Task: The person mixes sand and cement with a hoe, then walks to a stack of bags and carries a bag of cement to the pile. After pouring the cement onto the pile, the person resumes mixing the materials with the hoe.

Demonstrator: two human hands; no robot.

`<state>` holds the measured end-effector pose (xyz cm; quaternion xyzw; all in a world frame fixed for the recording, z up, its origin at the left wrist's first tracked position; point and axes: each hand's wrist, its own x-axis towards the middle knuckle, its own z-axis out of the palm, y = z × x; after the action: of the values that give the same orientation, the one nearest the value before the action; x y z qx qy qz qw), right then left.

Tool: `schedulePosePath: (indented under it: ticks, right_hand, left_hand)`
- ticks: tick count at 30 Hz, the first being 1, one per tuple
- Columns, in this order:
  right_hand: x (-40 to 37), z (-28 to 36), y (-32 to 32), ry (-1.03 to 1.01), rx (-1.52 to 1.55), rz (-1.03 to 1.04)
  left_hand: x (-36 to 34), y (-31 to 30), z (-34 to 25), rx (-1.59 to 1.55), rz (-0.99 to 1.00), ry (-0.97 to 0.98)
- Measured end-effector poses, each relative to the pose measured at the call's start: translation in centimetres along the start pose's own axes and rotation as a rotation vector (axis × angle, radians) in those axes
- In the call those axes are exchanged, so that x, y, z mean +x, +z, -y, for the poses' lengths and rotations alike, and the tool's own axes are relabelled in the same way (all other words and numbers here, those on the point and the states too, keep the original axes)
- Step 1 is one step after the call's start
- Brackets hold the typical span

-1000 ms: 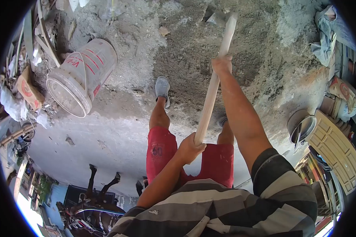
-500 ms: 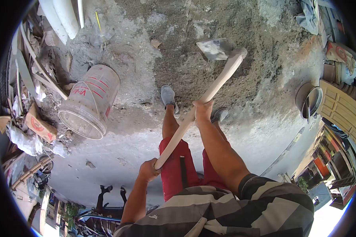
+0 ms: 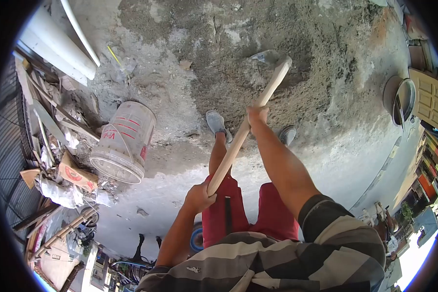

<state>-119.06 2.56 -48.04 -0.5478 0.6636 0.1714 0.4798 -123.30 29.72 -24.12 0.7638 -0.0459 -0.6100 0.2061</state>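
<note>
Both of my hands are closed around the pale wooden handle of a hoe [image 3: 238, 138], which slants from my thigh up to the ground ahead. My left hand [image 3: 198, 197] grips the near end beside the red shorts. Farther along, my right hand [image 3: 257, 116] wraps the handle past its middle. The hoe's blade [image 3: 265, 57] is at the far end, low against the damp grey sandy mix [image 3: 316, 63]; part of its edge appears buried. My shoes [image 3: 215, 120] stand apart, on either side of the handle.
A white bucket [image 3: 131, 124] with red print is at left, near rubble and a torn paper bag [image 3: 76, 171]. White pipes [image 3: 58, 46] lie at upper left. A round container [image 3: 405, 100] stands at right beside a panelled board [image 3: 428, 95].
The hoe's blade, earlier showing a broad pale face, now shows less of itself, lower in the mix. The handle has shifted with both hands. The surroundings have shifted as the view turned.
</note>
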Motion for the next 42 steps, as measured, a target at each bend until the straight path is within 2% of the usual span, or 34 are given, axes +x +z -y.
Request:
schedulePosePath:
  ticks: [1,3,6,9,10,12,13,15,16,17,18,21,23,25,27,29,31,33,34,35,36,38,39,40,42]
  right_hand:
    - [-1.8,-2.1,1.0,-0.070,-0.049,-0.006]
    - [-4.2,-4.5,2.3,-0.116,0.085,0.033]
    - [-7.1,0.2,0.7,-0.196,0.148,0.059]
    - [-4.5,10.6,0.5,-0.345,0.106,0.028]
    - [-1.8,13.7,1.2,-0.378,0.004,0.008]
    - [3.1,19.6,3.4,-0.452,-0.169,-0.065]
    - [3.5,22.3,4.0,-0.424,-0.237,-0.043]
    - [4.0,25.2,6.2,-0.410,-0.314,-0.010]
    - [5.0,25.2,7.6,-0.471,-0.533,-0.040]
    - [4.4,25.1,8.2,-0.520,-0.750,-0.072]
    - [3.8,24.5,8.7,-0.513,-0.755,-0.067]
    - [-2.2,23.5,8.6,-0.402,-0.806,-0.003]
    - [-3.0,20.9,8.6,-0.360,-0.780,0.007]
    - [-3.2,17.7,8.3,-0.336,-0.702,0.003]
    - [-3.7,12.5,7.6,-0.262,-0.551,0.036]
    - [-4.6,7.1,7.3,-0.174,-0.391,0.047]
    - [-4.6,-0.2,7.6,-0.199,-0.251,-0.004]
    - [-10.5,-1.9,5.7,-0.096,0.023,0.132]
    - [-12.5,-3.4,5.2,-0.092,0.106,0.154]
    - [-13.4,-5.3,5.2,0.013,0.112,0.195]
    - [-12.9,-9.5,5.4,-0.059,0.138,0.205]
    - [-14.4,-9.7,4.6,-0.073,0.226,0.172]
    - [-15.6,-7.0,3.3,-0.102,0.288,0.164]
    - [-15.6,-3.9,2.0,-0.129,0.353,0.152]
    - [-11.0,-0.9,0.3,-0.141,0.406,0.131]
  left_hand:
    - [-1.7,1.0,2.4,-0.026,0.011,-0.061]
    - [-3.0,2.2,5.3,-0.058,0.031,-0.126]
    - [-3.3,2.5,6.0,-0.093,0.043,-0.142]
    - [3.7,-0.2,1.7,-0.188,-0.065,0.023]
    - [6.5,-0.2,1.1,-0.284,-0.153,0.144]
    - [11.6,-0.9,-1.9,-0.412,-0.259,0.264]
    - [13.5,-1.1,-3.5,-0.458,-0.338,0.327]
    - [13.2,-3.3,-8.4,-0.628,-0.244,0.172]
    - [13.5,-2.4,-9.0,-0.635,-0.256,0.171]
    - [13.3,-1.0,-9.0,-0.817,-0.228,0.154]
    - [12.7,0.5,-8.9,-0.998,-0.193,0.132]
    - [10.5,3.1,-7.7,-1.157,-0.165,0.051]
    - [9.0,4.3,-5.2,-1.023,-0.178,0.065]
    - [5.3,2.6,-4.3,-0.970,-0.174,-0.009]
    - [3.3,3.7,0.3,-0.689,-0.188,0.001]
    - [-0.4,1.8,1.4,-0.459,-0.167,-0.125]
    - [-2.4,3.5,6.0,-0.241,-0.130,-0.172]
    - [-4.8,4.8,9.9,-0.146,-0.104,-0.230]
    - [-5.9,6.4,12.3,-0.127,-0.130,-0.258]
    - [-7.0,7.2,13.8,-0.142,-0.153,-0.310]
    - [-7.7,7.7,15.4,-0.112,-0.140,-0.314]
    - [-7.5,8.7,17.7,-0.045,-0.144,-0.307]
    - [-7.0,8.2,16.9,-0.065,-0.142,-0.276]
    - [-5.6,6.9,15.3,-0.081,-0.139,-0.245]
    - [-2.1,3.8,10.3,-0.069,-0.039,-0.141]
